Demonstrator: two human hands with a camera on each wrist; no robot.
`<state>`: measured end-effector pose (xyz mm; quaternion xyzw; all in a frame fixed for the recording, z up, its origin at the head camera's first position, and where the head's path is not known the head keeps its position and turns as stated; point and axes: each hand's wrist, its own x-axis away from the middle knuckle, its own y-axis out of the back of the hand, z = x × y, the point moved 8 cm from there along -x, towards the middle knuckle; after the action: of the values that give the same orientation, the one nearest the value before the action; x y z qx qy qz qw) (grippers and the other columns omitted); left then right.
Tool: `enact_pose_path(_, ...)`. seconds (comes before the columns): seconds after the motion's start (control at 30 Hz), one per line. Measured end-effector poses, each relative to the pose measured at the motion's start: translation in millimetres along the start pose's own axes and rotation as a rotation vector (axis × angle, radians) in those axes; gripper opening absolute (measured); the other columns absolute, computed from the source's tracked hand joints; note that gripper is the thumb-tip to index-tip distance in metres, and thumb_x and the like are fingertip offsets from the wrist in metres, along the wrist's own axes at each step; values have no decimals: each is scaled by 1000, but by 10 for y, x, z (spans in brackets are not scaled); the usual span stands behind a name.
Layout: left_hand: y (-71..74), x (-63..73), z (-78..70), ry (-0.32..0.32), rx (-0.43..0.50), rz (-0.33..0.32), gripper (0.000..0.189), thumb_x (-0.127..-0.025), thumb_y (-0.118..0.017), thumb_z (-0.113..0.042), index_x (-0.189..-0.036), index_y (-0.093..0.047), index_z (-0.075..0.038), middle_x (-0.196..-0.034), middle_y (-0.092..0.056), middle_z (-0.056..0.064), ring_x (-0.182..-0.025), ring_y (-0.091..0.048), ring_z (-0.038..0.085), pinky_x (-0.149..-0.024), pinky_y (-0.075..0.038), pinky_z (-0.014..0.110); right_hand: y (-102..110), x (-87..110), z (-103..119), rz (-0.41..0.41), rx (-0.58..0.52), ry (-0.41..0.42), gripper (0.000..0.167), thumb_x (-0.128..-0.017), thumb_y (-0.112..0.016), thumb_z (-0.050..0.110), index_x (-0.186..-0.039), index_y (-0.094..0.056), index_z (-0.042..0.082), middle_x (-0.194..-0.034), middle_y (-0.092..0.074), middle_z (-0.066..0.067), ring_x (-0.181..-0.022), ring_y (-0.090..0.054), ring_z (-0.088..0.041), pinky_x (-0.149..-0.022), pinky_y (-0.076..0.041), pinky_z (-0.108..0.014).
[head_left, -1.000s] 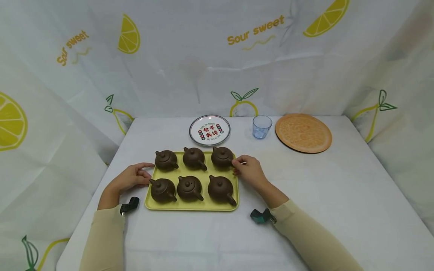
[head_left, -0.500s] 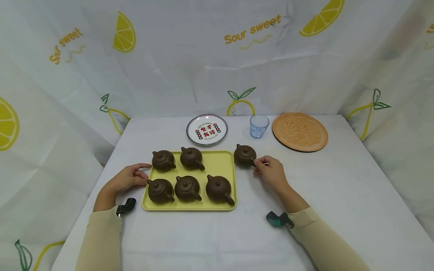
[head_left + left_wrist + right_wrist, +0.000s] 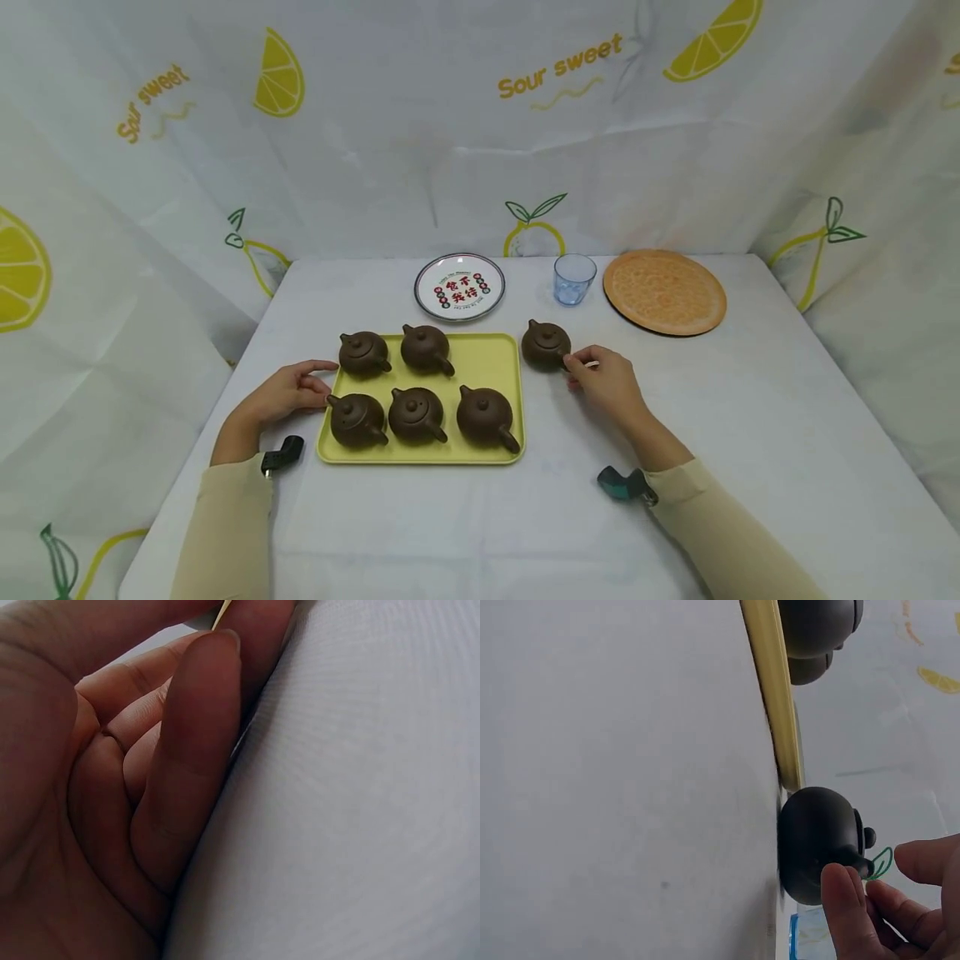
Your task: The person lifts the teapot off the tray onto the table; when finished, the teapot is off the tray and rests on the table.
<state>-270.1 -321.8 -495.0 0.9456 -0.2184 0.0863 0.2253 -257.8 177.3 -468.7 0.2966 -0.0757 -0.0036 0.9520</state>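
A dark brown side-handled teapot (image 3: pixel 546 345) stands upright on the white table, just right of the yellow tray (image 3: pixel 487 357). My right hand (image 3: pixel 606 382) is at its handle. In the right wrist view, the handle's rounded end (image 3: pixel 865 868) shows between parted fingers, and the thumb (image 3: pixel 843 896) overlaps its lower side. Several more brown teapots (image 3: pixel 485 414) stay on the tray, two in the back row and three in front. My left hand (image 3: pixel 279 395) rests with its fingertips at the tray's left edge; its wrist view shows mostly palm and fingers.
Behind the tray lies a white plate (image 3: pixel 460 287) with red lettering. To its right are a blue-tinted glass (image 3: pixel 574 280) and a round orange-brown board (image 3: pixel 664 293). A lemon-printed white cloth (image 3: pixel 420 167) hangs along the back and sides.
The teapot from the tray's back right corner has moved right onto the table with my right hand. That hand has since drawn slightly away, its fingers parted. The left hand has stayed at the tray.
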Motion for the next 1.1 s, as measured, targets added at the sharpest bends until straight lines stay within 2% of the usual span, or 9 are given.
enact_pose_path(0.1, 12, 14, 17, 3, 3, 4, 63, -85, -70, -1, -140, -41, 4, -92, -69, 12, -82, -66, 17, -74, -55, 29, 31, 126, 40, -8, 43, 22, 29, -97, -60, 34, -105, -65, 6, -83, -70, -5, -75, -67, -17, -65, -49, -31)
enact_pose_path(0.2, 1, -9, 27, 5, 9, 5, 63, -85, -71, -1, -140, -41, 4, -92, -68, 12, -82, -66, 17, -74, -55, 29, -22, 307, 107, 14, 25, 57, 25, -96, -62, 31, -102, -65, 7, -81, -69, -4, -73, -67, -17, -63, -50, -32)
enact_pose_path(0.4, -3, -32, 18, -20, 10, 6, 61, -85, -70, -1, -139, -43, 4, -91, -69, 11, -82, -66, 15, -74, -54, 27, -426, 674, 355, 187, -22, 208, 19, -93, -67, 28, -94, -67, 9, -70, -66, -1, -64, -63, -15, -55, -47, -30)
enact_pose_path(0.53, 6, -19, 15, -23, 8, -3, 60, -85, -69, 1, -138, -43, 5, -89, -69, 9, -80, -65, 14, -73, -54, 26, -619, 802, 459, 257, -43, 274, 16, -93, -67, 26, -91, -67, 10, -64, -64, -2, -60, -60, -15, -53, -45, -27)
enact_pose_path(0.67, 11, -5, 15, -13, 18, -15, 60, -84, -69, 2, -138, -43, 5, -88, -69, 8, -80, -65, 14, -73, -54, 26, -774, 851, 469, 327, -58, 266, 18, -93, -67, 28, -89, -67, 10, -63, -63, -3, -57, -58, -15, -53, -46, -27)
enact_pose_path(0.87, 6, 5, 17, -5, 34, -15, 62, -83, -69, 3, -139, -43, 5, -89, -68, 9, -78, -64, 13, -72, -53, 25, -934, 893, 431, 439, -197, 190, 20, -94, -66, 23, -93, -65, 3, -66, -62, -9, -53, -58, -20, -49, -52, -35)
enact_pose_path(0.97, 3, -1, 23, -2, 47, -11, 61, -84, -69, 3, -139, -42, 5, -89, -68, 10, -79, -64, 13, -73, -53, 26, -942, 898, 416, 442, -231, 183, 19, -96, -64, 20, -94, -63, 2, -66, -62, -9, -55, -60, -21, -52, -53, -35)
enact_pose_path(1.1, 12, -4, 23, -10, 54, -12, 61, -84, -68, 3, -139, -42, 5, -89, -68, 10, -80, -65, 13, -73, -54, 26, -931, 902, 402, 428, -201, 209, 19, -97, -61, 22, -95, -62, 3, -66, -64, -6, -61, -64, -20, -61, -52, -29)
